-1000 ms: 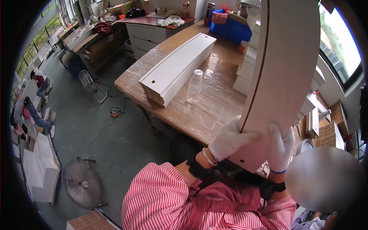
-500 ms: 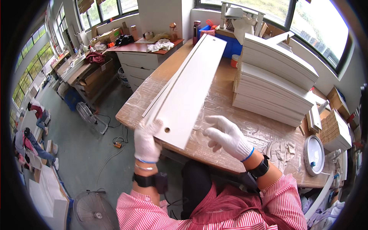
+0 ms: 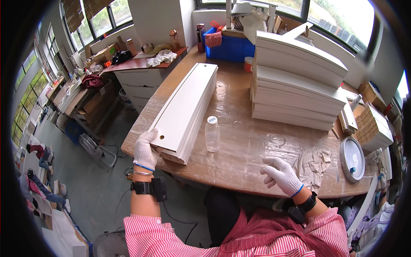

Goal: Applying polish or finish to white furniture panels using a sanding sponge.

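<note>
A long white board (image 3: 182, 107) with a round hole near each end lies on top of a stack of similar boards (image 3: 195, 124) at the table's left side. My gloved left hand (image 3: 146, 150) grips its near left corner, thumb on the upper face and the other fingers partly hidden by the edge. Just right of the stack stands a clear bottle (image 3: 212, 136) with a white cap. My gloved right hand (image 3: 281, 175) hovers over the table front, loosely curled with fingers apart and nothing in it. Beside it lies a crumpled beige cloth (image 3: 314, 166).
A tall pile of white boards (image 3: 295, 100) stands at the back right of the plastic-covered table (image 3: 239, 165). Behind are a blue bin (image 3: 231, 48) and a dark flask (image 3: 200, 37). A round white lid (image 3: 352, 160) lies at the right. A floor fan (image 3: 96, 150) stands left.
The white board has gone from raised and tilted to lying on the stack, my left hand still at its near corner. The bottle is now uncovered. My right hand has moved right and down.
</note>
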A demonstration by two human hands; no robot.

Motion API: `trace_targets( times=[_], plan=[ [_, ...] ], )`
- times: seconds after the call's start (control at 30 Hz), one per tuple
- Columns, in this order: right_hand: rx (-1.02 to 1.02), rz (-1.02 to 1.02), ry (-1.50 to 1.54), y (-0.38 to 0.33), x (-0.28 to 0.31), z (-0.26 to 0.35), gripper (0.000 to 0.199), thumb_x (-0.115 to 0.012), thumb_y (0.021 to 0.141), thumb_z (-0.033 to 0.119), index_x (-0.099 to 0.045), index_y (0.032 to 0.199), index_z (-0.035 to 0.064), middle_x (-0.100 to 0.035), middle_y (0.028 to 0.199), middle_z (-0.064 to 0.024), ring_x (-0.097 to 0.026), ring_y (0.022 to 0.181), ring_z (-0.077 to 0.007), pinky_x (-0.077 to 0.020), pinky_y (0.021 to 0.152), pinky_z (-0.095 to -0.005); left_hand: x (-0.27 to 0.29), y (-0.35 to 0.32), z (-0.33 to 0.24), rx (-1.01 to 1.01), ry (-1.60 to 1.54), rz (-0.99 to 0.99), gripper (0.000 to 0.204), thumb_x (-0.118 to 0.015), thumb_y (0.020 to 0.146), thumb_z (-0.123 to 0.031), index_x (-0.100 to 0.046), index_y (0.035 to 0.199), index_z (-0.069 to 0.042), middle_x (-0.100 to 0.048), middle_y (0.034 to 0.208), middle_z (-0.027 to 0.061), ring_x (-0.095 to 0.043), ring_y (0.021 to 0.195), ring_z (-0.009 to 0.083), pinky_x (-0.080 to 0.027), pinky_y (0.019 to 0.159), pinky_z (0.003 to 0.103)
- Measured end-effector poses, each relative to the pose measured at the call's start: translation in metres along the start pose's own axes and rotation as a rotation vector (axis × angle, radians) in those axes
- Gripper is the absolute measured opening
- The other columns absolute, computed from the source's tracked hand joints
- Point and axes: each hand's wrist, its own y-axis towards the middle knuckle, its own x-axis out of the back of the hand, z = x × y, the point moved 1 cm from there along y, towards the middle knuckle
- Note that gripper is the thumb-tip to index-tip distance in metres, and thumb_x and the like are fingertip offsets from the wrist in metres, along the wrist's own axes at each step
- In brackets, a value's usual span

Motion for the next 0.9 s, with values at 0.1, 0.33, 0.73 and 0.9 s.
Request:
trace_targets(
  times=[0.1,0.33,0.73,0.9],
  plan=[
    [-0.008,0.014,-0.002,0.001,-0.004,-0.008,0.049,-0.062,0.098,0.022,-0.050,0.138,-0.0034,-0.068,0.108,-0.0138,-0.067,0.077,-0.0149,-0.0585,0.064,-0.0289,0.006,0.003,-0.002,0.050,0.036,0.082,0.028,-0.068,0.093,-0.017,-0.065,0.115,0.000,-0.070,0.102,0.0091,-0.072,0.087,0.0159,-0.062,0.066,0.026],
    [0.007,0.011,-0.001,-0.002,0.001,-0.021,0.050,-0.062,0.098,0.022,-0.049,0.139,-0.0036,-0.067,0.108,-0.0125,-0.066,0.078,-0.0152,-0.0587,0.065,-0.0294,-0.019,-0.022,-0.028,-0.314,1.581,-0.236,0.069,-0.071,0.089,-0.049,-0.059,0.131,0.004,-0.069,0.119,0.0202,-0.067,0.111,0.0338,-0.054,0.095,0.043],
    [-0.045,-0.156,0.042,-0.027,0.058,-0.057,0.048,-0.062,0.098,0.026,-0.053,0.138,0.0013,-0.069,0.107,-0.0108,-0.067,0.074,-0.0145,-0.0575,0.063,-0.0279,-0.059,-0.005,0.005,-0.374,1.734,0.075,0.077,-0.083,0.065,-0.044,-0.059,0.127,-0.006,-0.065,0.119,0.0301,-0.063,0.113,0.0455,-0.051,0.095,0.051],
    [0.014,-0.300,0.004,-0.041,0.105,-0.095,0.046,-0.066,0.098,0.027,-0.056,0.137,0.0052,-0.071,0.100,-0.0101,-0.069,0.077,-0.0140,-0.0582,0.064,-0.0298,-0.059,0.005,0.009,-0.162,1.685,0.083,0.097,-0.082,0.072,-0.035,-0.038,0.153,-0.005,-0.050,0.140,0.0310,-0.052,0.129,0.0417,-0.044,0.107,0.046]
  ],
)
